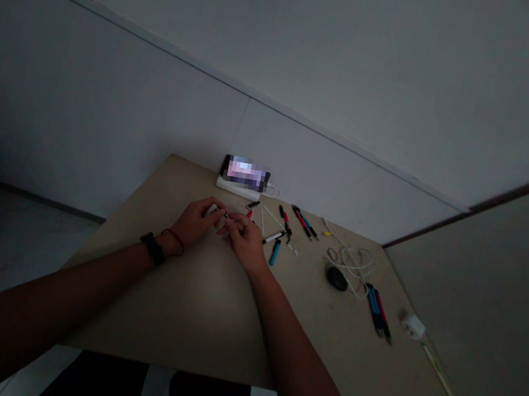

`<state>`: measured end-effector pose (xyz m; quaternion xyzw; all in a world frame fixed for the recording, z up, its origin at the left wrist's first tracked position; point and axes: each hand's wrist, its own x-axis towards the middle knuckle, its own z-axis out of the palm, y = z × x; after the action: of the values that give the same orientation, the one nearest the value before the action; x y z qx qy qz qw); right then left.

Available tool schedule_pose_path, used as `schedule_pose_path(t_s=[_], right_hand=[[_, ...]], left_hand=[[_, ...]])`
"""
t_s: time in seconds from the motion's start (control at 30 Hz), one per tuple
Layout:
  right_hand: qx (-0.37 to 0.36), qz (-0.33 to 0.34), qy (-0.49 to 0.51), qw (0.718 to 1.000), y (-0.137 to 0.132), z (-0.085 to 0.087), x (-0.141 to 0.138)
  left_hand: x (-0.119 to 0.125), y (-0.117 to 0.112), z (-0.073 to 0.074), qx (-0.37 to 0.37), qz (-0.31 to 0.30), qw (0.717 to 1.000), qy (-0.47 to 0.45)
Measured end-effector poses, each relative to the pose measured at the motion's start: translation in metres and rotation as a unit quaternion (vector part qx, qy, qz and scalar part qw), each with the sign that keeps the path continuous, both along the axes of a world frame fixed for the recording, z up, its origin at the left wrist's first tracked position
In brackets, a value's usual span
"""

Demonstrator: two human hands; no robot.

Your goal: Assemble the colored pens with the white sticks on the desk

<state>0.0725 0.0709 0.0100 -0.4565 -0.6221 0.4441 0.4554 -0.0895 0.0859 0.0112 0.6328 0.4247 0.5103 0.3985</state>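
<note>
My left hand (200,218), with a dark watch and a red cord at the wrist, is closed around a short white pen part (213,208). My right hand (244,235) meets it just to the right, its fingers pinched at a small dark tip between the two hands. What exactly the right fingers grip is too small to tell. Close beyond the right hand lie loose pen parts: a white barrel with a black end (273,237), a blue piece (275,252), a red and black piece (286,218) and thin white tubes (263,222).
A phone (247,173) with a lit screen leans on a white stand (238,189) near the wall. Several pens (304,222) lie at the back, others (378,310) at the right. A black mouse (337,278), a coiled white cable (358,262) and a white plug (414,326) are also there.
</note>
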Motion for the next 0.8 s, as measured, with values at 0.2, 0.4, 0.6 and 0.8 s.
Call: schedule_pose_path(t_s=[0.2, 0.4, 0.6, 0.8], right_hand=[[-0.005, 0.004, 0.011, 1.0, 0.0, 0.005, -0.001], [-0.012, 0.002, 0.024, 1.0, -0.001, 0.006, -0.001], [-0.002, -0.021, 0.006, 1.0, -0.002, 0.009, -0.001], [0.023, -0.074, -0.006, 0.997, 0.001, 0.012, 0.003]], left_hand=[[0.0, 0.0, -0.001, 0.021, -0.002, 1.0, 0.02], [0.001, -0.002, 0.001, 0.02, -0.018, 0.999, 0.02], [0.001, -0.003, 0.002, 0.019, -0.025, 0.999, 0.021], [0.001, -0.003, 0.002, 0.013, -0.013, 1.0, 0.024]])
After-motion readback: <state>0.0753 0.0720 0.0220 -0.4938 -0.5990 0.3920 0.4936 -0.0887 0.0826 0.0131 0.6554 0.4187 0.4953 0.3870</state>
